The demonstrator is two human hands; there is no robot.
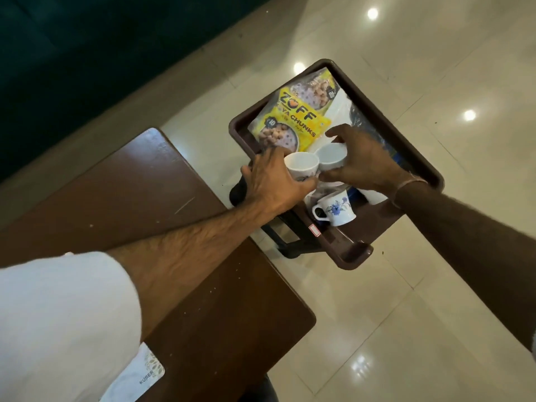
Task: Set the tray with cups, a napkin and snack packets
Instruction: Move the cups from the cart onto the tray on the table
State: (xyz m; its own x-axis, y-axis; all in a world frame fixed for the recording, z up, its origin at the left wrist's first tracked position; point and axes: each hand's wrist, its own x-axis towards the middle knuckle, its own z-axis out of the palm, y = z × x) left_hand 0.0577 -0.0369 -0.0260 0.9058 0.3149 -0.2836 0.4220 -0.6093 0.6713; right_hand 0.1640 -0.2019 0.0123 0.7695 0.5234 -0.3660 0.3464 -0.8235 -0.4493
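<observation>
A dark brown tray rests on a dark stool over the floor. Yellow snack packets lie across its far left part, with something white, maybe a napkin, beside them. My left hand holds a white cup above the tray's near left side. My right hand grips a second white cup right beside it, the two rims nearly touching. A third white cup with a blue flower print stands on the tray below them, handle to the left.
A brown wooden table lies to the left, its corner near the tray. A white packet sits at the table's near edge. Glossy cream floor tiles surround the stool. A dark green wall runs along the upper left.
</observation>
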